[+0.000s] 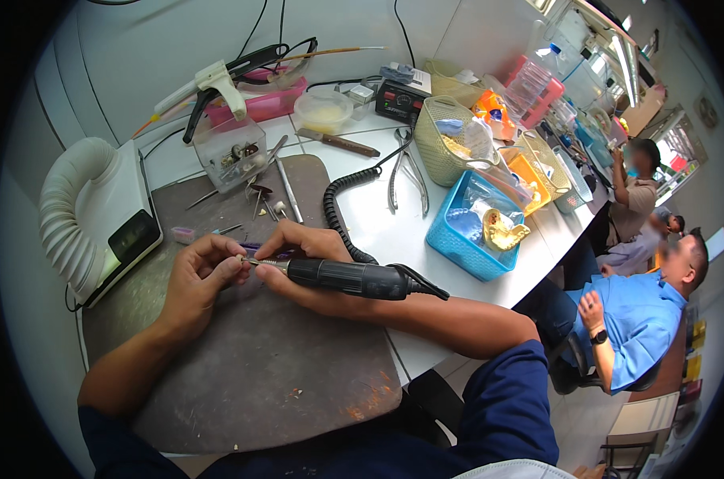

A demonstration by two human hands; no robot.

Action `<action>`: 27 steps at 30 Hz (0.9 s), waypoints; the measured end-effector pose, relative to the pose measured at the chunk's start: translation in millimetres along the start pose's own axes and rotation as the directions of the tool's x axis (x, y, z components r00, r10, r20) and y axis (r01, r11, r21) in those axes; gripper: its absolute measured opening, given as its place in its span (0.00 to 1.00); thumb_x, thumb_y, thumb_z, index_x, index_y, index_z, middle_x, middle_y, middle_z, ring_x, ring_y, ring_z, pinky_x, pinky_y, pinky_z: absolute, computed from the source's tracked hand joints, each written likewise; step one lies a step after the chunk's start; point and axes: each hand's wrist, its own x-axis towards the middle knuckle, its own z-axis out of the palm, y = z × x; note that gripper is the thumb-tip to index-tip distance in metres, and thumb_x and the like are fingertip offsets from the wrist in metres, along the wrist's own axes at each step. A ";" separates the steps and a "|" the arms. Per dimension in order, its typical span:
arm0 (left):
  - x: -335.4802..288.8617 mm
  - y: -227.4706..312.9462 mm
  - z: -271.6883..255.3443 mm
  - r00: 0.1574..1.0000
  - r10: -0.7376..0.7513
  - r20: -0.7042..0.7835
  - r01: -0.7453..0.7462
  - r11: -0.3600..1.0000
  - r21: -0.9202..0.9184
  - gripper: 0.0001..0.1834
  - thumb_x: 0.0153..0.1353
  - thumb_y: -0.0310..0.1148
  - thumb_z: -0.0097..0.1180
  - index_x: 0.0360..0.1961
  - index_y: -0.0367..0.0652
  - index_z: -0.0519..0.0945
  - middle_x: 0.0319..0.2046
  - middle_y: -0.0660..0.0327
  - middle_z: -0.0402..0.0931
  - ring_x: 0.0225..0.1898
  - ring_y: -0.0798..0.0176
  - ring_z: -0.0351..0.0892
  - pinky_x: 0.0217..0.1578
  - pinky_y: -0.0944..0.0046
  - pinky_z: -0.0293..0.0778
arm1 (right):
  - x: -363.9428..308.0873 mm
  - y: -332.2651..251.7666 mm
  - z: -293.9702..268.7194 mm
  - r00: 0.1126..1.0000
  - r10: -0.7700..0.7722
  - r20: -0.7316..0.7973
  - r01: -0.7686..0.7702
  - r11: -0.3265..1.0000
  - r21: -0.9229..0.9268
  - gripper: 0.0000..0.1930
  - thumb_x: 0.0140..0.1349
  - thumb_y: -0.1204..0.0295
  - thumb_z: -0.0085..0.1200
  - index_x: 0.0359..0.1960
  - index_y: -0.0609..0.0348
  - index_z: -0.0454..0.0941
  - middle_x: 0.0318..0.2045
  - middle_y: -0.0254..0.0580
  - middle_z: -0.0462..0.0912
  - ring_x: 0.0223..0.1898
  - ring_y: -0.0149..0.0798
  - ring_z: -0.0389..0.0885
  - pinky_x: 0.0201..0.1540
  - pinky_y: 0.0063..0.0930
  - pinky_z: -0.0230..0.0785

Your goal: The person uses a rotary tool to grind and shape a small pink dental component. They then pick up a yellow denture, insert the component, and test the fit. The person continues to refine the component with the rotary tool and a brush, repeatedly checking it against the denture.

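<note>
My right hand (310,241) is wrapped round a black rotary handpiece (350,278), its thumb and forefinger near the metal nose. Thumb and fingertips of my left hand (194,279) pinch a tiny pale piece (241,258), mostly covered by the fingers. The handpiece's tip meets or nearly meets that piece; I cannot tell which. Both hands are above a worn dark board (258,359). Just beyond them lie a metal instrument (288,190), several small burs and pale bits, and a small pink block (183,235).
A white extractor with a ribbed hose (67,215) stands at left. Behind are a clear box (233,153), a knife (338,144), pliers (408,177) and a black control box (402,100) with a coiled cord (334,203). A blue basket (472,259) holds dental casts. People sit at right.
</note>
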 end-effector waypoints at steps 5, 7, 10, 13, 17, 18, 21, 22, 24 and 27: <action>0.5 1.1 0.9 1.000 -0.009 0.007 0.009 1.000 0.005 0.08 0.65 0.30 0.59 0.42 0.39 0.77 0.35 0.63 0.80 0.37 0.72 0.78 0.43 0.70 0.75 | -0.1 -1.6 -1.9 1.000 0.009 0.022 -0.009 1.000 -0.002 0.11 0.62 0.68 0.61 0.38 0.64 0.77 0.28 0.41 0.81 0.30 0.28 0.79 0.33 0.23 0.70; 0.8 1.1 0.4 1.000 -0.006 0.016 0.005 1.000 0.009 0.08 0.65 0.30 0.58 0.42 0.39 0.77 0.35 0.63 0.80 0.37 0.72 0.77 0.42 0.70 0.75 | -0.2 0.1 -0.8 1.000 0.006 0.020 -0.006 1.000 0.010 0.10 0.62 0.69 0.60 0.38 0.64 0.77 0.29 0.41 0.81 0.31 0.28 0.80 0.34 0.23 0.71; 0.2 0.5 -0.7 1.000 -0.006 0.012 0.006 1.000 0.008 0.08 0.65 0.30 0.59 0.42 0.39 0.77 0.35 0.63 0.80 0.37 0.72 0.77 0.42 0.70 0.75 | 0.2 0.6 -0.3 1.000 -0.003 0.023 0.003 1.000 0.012 0.10 0.62 0.70 0.60 0.38 0.64 0.77 0.29 0.41 0.82 0.31 0.28 0.80 0.34 0.23 0.71; 0.3 -0.5 -1.7 1.000 -0.006 0.009 0.006 1.000 -0.013 0.08 0.65 0.30 0.59 0.42 0.39 0.77 0.36 0.63 0.79 0.37 0.72 0.77 0.43 0.70 0.75 | 0.5 -0.1 -1.4 0.999 -0.004 0.036 0.004 1.000 -0.003 0.10 0.62 0.70 0.59 0.38 0.64 0.77 0.30 0.42 0.82 0.32 0.28 0.80 0.35 0.23 0.72; 0.9 -1.1 -2.1 1.000 -0.004 0.020 0.005 0.999 -0.049 0.09 0.64 0.29 0.60 0.42 0.39 0.76 0.37 0.62 0.79 0.38 0.72 0.77 0.43 0.70 0.75 | 0.6 1.2 -0.8 0.999 0.006 0.045 -0.008 1.000 0.027 0.10 0.62 0.70 0.60 0.38 0.64 0.76 0.31 0.43 0.82 0.33 0.30 0.81 0.36 0.24 0.72; 0.9 -1.2 -2.1 1.000 -0.006 0.015 0.006 0.999 -0.052 0.08 0.64 0.29 0.60 0.42 0.39 0.76 0.37 0.62 0.79 0.38 0.72 0.77 0.43 0.70 0.75 | 0.7 1.9 -0.7 0.999 0.002 0.046 -0.003 0.999 0.035 0.10 0.62 0.70 0.60 0.38 0.64 0.76 0.31 0.44 0.82 0.33 0.30 0.81 0.37 0.24 0.72; 0.7 -1.4 -2.0 1.000 -0.005 0.000 0.005 0.998 -0.057 0.08 0.64 0.28 0.60 0.41 0.40 0.76 0.37 0.62 0.79 0.38 0.72 0.77 0.43 0.70 0.75 | 0.6 3.7 -0.6 0.999 -0.016 0.045 0.015 1.000 0.016 0.10 0.62 0.70 0.60 0.38 0.64 0.76 0.31 0.44 0.82 0.35 0.31 0.82 0.39 0.25 0.73; 0.6 -1.2 -1.8 1.000 -0.002 -0.004 0.001 0.998 -0.056 0.08 0.63 0.28 0.61 0.41 0.40 0.76 0.37 0.62 0.79 0.38 0.72 0.77 0.43 0.70 0.75 | 0.7 3.3 -0.6 0.999 -0.011 0.044 0.010 1.000 0.019 0.10 0.62 0.70 0.60 0.38 0.64 0.76 0.31 0.44 0.82 0.35 0.31 0.82 0.39 0.25 0.73; 0.7 -1.9 -2.0 1.000 0.000 -0.010 -0.001 0.998 -0.055 0.08 0.63 0.28 0.61 0.41 0.40 0.76 0.37 0.62 0.80 0.38 0.72 0.77 0.42 0.71 0.75 | 0.8 2.3 -0.5 0.999 0.002 0.043 -0.003 1.000 0.026 0.10 0.62 0.70 0.60 0.38 0.64 0.76 0.31 0.44 0.82 0.35 0.31 0.82 0.39 0.25 0.74; 0.3 -2.1 -2.4 1.000 -0.001 -0.015 0.000 0.999 -0.052 0.08 0.63 0.28 0.61 0.41 0.40 0.76 0.37 0.62 0.80 0.38 0.72 0.77 0.42 0.71 0.75 | 1.0 2.0 0.0 0.999 0.000 0.040 -0.001 0.999 0.032 0.11 0.61 0.70 0.60 0.39 0.64 0.76 0.31 0.44 0.82 0.35 0.31 0.82 0.39 0.25 0.73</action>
